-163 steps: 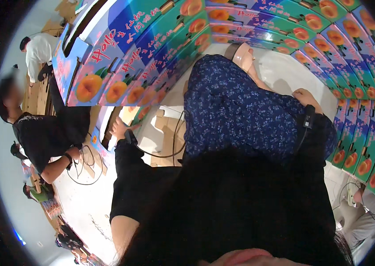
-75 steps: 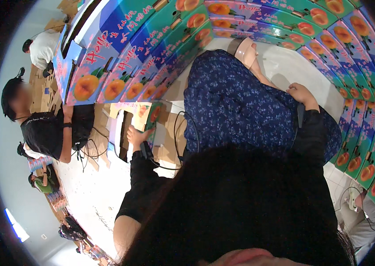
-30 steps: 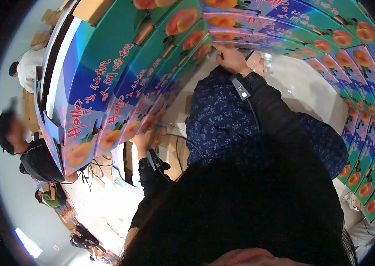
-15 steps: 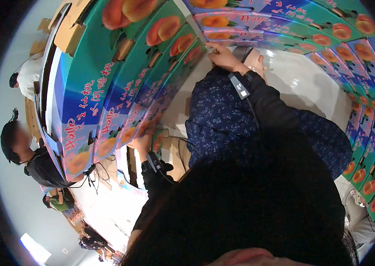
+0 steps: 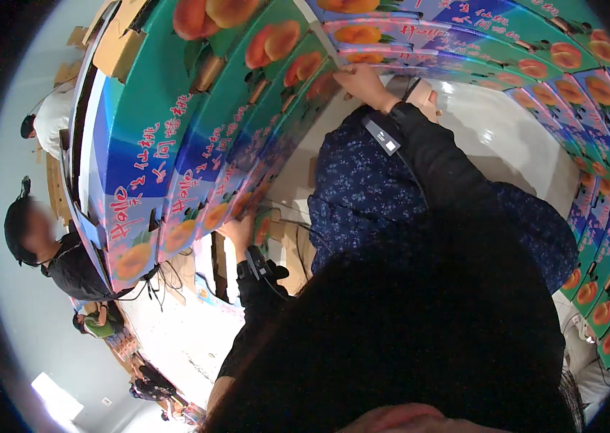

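Note:
A tall stack of printed fruit cartons (image 5: 175, 155), green, blue and pink with peaches on them, rises on my left. My left hand (image 5: 238, 232) grips the lower edge of a low carton in it, and its fingertips are partly hidden by the carton. Farther off, my right hand (image 5: 368, 88) has its fingers bent around the far corner of the same stack, low down. Both forearms are in black sleeves with a small dark device strapped at each wrist. Which carton each hand holds is hard to make out.
More stacked peach cartons (image 5: 456, 36) stand ahead, and another stack (image 5: 600, 267) is at my right. A pale floor (image 5: 492, 115) shows between them. Cables and brown cardboard (image 5: 294, 245) lie near my left hand. A person in a black cap (image 5: 31, 231) is beyond the left stack.
The whole view has shifted slightly to the right. My right hand is a little higher in the picture against the stack's corner; both hands stay at the cartons.

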The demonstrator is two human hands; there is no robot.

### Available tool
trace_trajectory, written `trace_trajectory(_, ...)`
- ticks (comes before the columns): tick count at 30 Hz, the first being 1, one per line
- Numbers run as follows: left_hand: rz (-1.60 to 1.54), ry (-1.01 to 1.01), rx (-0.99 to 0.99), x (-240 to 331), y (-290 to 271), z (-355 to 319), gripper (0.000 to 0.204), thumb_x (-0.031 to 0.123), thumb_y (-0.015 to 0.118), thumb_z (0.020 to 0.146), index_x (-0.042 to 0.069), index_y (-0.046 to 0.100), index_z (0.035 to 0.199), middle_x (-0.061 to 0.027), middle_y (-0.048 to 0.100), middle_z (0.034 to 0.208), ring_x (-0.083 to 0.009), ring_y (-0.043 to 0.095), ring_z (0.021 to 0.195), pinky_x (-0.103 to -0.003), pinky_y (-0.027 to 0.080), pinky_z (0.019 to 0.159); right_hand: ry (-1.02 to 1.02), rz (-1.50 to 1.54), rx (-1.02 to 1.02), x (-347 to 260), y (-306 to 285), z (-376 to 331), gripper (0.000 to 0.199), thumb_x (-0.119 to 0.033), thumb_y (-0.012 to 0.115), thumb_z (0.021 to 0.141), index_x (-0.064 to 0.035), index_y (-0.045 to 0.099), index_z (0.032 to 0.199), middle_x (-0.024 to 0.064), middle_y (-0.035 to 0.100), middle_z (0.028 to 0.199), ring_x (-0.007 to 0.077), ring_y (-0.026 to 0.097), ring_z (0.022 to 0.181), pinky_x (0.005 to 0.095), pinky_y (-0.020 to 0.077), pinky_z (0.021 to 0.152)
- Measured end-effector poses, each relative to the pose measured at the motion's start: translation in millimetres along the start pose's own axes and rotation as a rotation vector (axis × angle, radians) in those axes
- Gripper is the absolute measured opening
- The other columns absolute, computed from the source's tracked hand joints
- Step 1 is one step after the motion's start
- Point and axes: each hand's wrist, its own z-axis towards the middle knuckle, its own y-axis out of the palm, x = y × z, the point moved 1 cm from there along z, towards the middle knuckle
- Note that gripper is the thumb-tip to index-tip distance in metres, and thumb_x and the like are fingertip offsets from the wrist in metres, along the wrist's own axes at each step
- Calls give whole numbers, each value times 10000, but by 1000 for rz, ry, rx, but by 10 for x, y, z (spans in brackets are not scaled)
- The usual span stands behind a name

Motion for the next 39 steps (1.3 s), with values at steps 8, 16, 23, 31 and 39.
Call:
trace_trajectory(8,-251,-231,-100,446,-75,19,416,332,712,768,78,647,1090,-80,662,1022,-220,595,955,-380,394,895,-12,0,63,102,25,42,326,-256,579,856,46,661,947,69,643,761,149,623,518,267,510,483)
trace_trajectory(16,-174,-196,-38,-138,41,-18,355,197,700,772,27,628,1075,-82,648,1024,-189,610,892,-320,465,821,92,106,-63,-78,-8,-105,349,-250,572,867,15,620,1088,41,602,722,136,601,490,264,492,458)
trace_trajectory(23,-350,-7,-147,474,-95,26,244,131,607,812,71,670,1040,-67,687,959,-193,617,903,-372,444,845,-76,67,-76,161,-111,-81,358,-251,588,843,10,613,1086,102,640,764,174,623,521,311,507,488)
trace_trajectory(31,-290,-67,-204,667,-260,-16,185,132,639,809,56,681,971,-65,691,919,-109,613,713,-231,466,481,-16,274,-77,78,-77,-224,280,-188,565,884,-34,628,1109,41,591,663,112,548,498,259,447,473)
trace_trajectory(39,-86,44,57,497,-187,-99,326,263,738,741,135,693,1038,-61,670,943,-209,613,871,-366,455,846,77,266,-94,75,-188,-371,264,-111,494,927,-12,568,1161,20,537,655,104,526,543,248,443,514)
